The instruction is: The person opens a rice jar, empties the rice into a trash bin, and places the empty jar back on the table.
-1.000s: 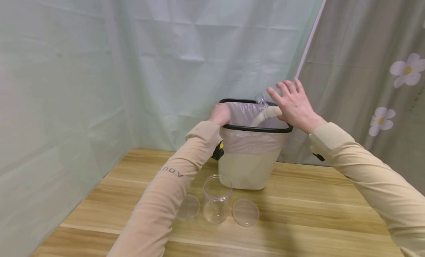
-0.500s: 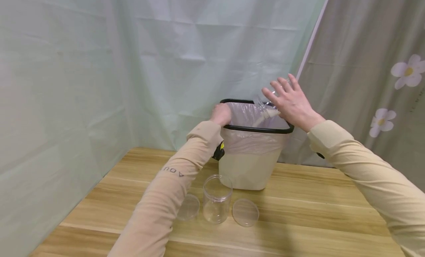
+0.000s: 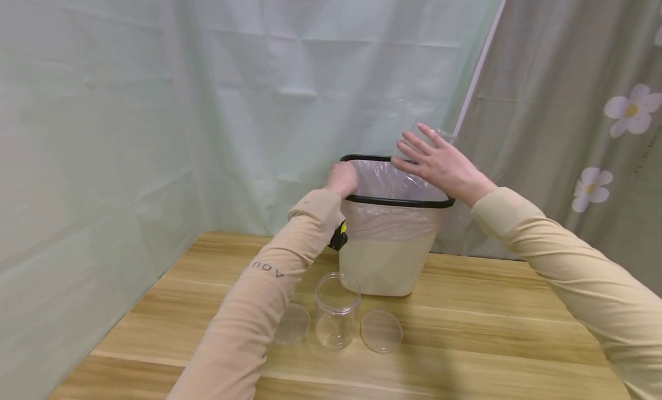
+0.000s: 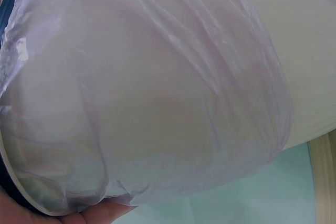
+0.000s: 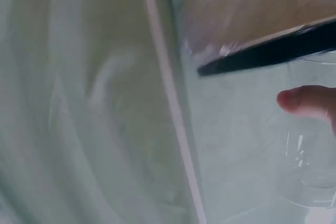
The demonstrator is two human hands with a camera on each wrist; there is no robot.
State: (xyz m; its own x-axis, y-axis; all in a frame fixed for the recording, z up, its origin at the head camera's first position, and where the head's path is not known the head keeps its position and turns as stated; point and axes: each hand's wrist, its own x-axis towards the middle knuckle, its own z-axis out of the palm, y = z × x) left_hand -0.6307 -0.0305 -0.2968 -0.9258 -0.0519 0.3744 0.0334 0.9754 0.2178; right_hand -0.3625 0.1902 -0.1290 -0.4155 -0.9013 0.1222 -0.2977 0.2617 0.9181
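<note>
My left hand (image 3: 342, 179) grips the left end of the bin's black rim (image 3: 398, 202); in the left wrist view its fingertips (image 4: 107, 212) lie against the plastic liner (image 4: 157, 93). The cream waste bin (image 3: 383, 268) stands upright, lined with a translucent pale purple bag. Above its right side my right hand (image 3: 443, 165) holds a clear jar (image 3: 446, 135), mostly hidden behind the fingers. From the right wrist, the thumb (image 5: 307, 102) shows against the see-through jar wall (image 5: 304, 161), and no contents are visible in it.
In front of the bin, a second clear jar (image 3: 336, 319) stands upright without a lid. Clear round lids lie on either side of it, the left lid (image 3: 293, 325) partly behind my sleeve and the right lid (image 3: 381, 331). Curtains (image 3: 289, 101) hang close behind the wooden table (image 3: 491, 331).
Pale loose stuff was pouring from the tilted jar into the bin; now no stream shows and the jar looks clear. My right hand has shifted slightly left. The left hand stays put.
</note>
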